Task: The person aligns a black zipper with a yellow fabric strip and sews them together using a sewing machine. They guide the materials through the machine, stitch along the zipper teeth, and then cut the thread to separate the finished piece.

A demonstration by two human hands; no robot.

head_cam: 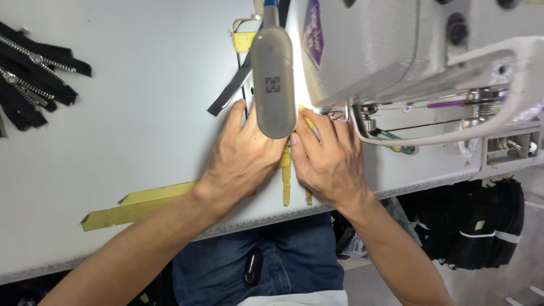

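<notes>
My left hand point(245, 154) and my right hand point(326, 158) lie side by side on the white table point(130, 130), pressing down on narrow yellow strips point(286, 184) that run toward the sewing machine's needle area. A black strip point(229, 93), likely zipper tape, stretches away from my left fingertips. The grey lamp head point(273, 76) hangs over my fingers and hides the fingertips and the needle. The white sewing machine point(408, 56) rises just past my right hand.
A pile of black zippers point(31, 79) with metal teeth lies at the far left of the table. Yellow tape point(139, 204) is stuck near the table's front edge. Black fabric pieces point(481, 226) hang below the table at right. My jeans point(272, 255) show under the edge.
</notes>
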